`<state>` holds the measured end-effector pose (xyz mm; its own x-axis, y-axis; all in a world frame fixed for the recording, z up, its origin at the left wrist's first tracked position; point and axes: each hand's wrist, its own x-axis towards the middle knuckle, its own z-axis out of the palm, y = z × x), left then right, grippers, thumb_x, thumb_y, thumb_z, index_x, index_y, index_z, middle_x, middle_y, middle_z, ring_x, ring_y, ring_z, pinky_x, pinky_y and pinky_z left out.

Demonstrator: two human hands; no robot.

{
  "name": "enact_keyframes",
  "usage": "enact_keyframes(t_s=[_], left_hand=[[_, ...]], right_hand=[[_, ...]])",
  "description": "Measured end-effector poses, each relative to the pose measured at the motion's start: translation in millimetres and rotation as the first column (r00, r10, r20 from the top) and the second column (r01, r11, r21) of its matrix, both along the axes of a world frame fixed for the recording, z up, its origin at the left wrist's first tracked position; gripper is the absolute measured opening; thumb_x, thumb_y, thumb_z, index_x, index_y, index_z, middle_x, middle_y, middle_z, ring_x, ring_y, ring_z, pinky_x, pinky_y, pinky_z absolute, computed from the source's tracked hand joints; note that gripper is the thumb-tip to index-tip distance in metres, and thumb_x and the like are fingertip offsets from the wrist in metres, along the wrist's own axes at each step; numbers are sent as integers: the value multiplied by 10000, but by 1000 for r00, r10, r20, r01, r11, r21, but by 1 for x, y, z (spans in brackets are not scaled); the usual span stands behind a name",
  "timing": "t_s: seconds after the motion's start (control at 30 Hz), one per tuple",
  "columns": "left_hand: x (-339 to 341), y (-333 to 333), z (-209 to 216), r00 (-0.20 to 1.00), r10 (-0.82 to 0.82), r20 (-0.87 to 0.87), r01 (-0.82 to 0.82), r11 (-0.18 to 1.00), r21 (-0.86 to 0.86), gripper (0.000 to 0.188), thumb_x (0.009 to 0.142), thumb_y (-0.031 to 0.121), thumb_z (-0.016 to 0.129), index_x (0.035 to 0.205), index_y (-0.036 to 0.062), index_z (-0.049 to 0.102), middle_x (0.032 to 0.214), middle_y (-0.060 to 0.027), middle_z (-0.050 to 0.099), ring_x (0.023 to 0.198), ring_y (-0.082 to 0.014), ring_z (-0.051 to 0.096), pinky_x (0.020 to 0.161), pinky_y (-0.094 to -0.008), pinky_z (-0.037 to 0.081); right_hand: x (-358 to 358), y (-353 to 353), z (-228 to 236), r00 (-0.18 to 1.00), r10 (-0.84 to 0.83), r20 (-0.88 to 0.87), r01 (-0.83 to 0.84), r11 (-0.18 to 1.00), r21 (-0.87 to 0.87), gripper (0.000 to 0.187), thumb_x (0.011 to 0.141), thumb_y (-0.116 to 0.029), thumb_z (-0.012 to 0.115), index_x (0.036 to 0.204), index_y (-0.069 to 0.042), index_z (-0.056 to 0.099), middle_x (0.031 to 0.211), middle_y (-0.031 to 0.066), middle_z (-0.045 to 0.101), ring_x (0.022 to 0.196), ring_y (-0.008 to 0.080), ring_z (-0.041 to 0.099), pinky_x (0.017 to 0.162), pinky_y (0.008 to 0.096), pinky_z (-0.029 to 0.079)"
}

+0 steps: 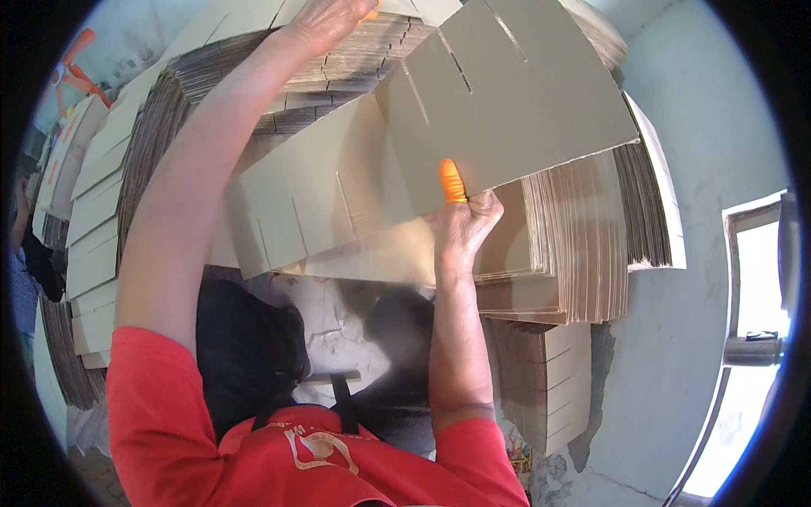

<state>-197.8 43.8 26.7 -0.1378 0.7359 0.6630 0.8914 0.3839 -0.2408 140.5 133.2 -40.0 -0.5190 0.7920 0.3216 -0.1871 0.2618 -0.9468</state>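
A slotted sheet of brown cardboard, creased across its middle, hangs tilted in front of me. My right hand is closed on its lower edge, with the thumb in an orange ribbed finger cot lying flat on the face and the other fingers hidden behind. Stretched out to the far side, my left hand is at the top edge of the view, over a stack of slotted cardboard. Orange shows at its fingertips, but the picture's edge cuts the fingers off, so their grip does not show.
Upright cardboard sheets stand packed to the right, beside the wall. More slotted cardboard stacks rise at the left. Below the right stack is another bundle. An orange fan is at the far left; a bright window is at right.
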Motion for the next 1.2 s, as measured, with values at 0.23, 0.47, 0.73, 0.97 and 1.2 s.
enact_keyframes(t_s=[0.23, 0.47, 0.73, 0.97, 1.2], left_hand=[[68, 7, 22, 933, 21, -360, -94, 978, -185, 265, 754, 30, 614, 1009, -42, 625, 1102, -119, 550, 948, -200, 601, 713, -272, 601], [88, -8, -2, 937, 12, -348, -85, 977, -195, 166, 702, 6, 631, 843, -82, 622, 1000, -144, 533, 840, -200, 603, 605, -280, 591], [101, -27, -10, 941, 21, -337, -125, 950, -288, 262, 703, 35, 634, 939, -78, 647, 1260, -178, 541, 894, -198, 601, 632, -260, 601], [158, -34, -15, 927, -193, -320, 68, 929, -364, 306, 698, 64, 655, 957, -93, 699, 1228, -252, 564, 868, -188, 571, 594, -245, 586], [189, -35, -23, 898, -242, -368, 149, 953, -263, 195, 576, 82, 657, 691, -76, 657, 922, -197, 590, 740, -169, 535, 477, -218, 514]], right_hand=[[1, 8, -2, 999, -45, -24, 45, 999, -27, 391, 703, 203, 502, 972, 11, 711, 735, 25, 613, 544, 89, 559, 404, 254, 481], [4, 5, 1, 999, -8, -31, 6, 996, -94, 362, 734, 182, 497, 954, 0, 718, 743, 15, 619, 549, 73, 553, 408, 231, 453], [2, 0, 6, 998, 24, -63, -31, 993, -112, 293, 787, 143, 512, 943, 2, 717, 745, 8, 626, 535, 68, 549, 410, 221, 444], [9, 18, 14, 992, 109, 61, -111, 993, 38, 277, 850, 107, 446, 893, 22, 706, 618, 24, 601, 419, 59, 501, 376, 230, 399], [24, 26, 24, 998, -61, -12, 62, 991, 123, 119, 834, 62, 645, 904, 5, 723, 708, -27, 620, 621, 25, 516, 536, 221, 426]])
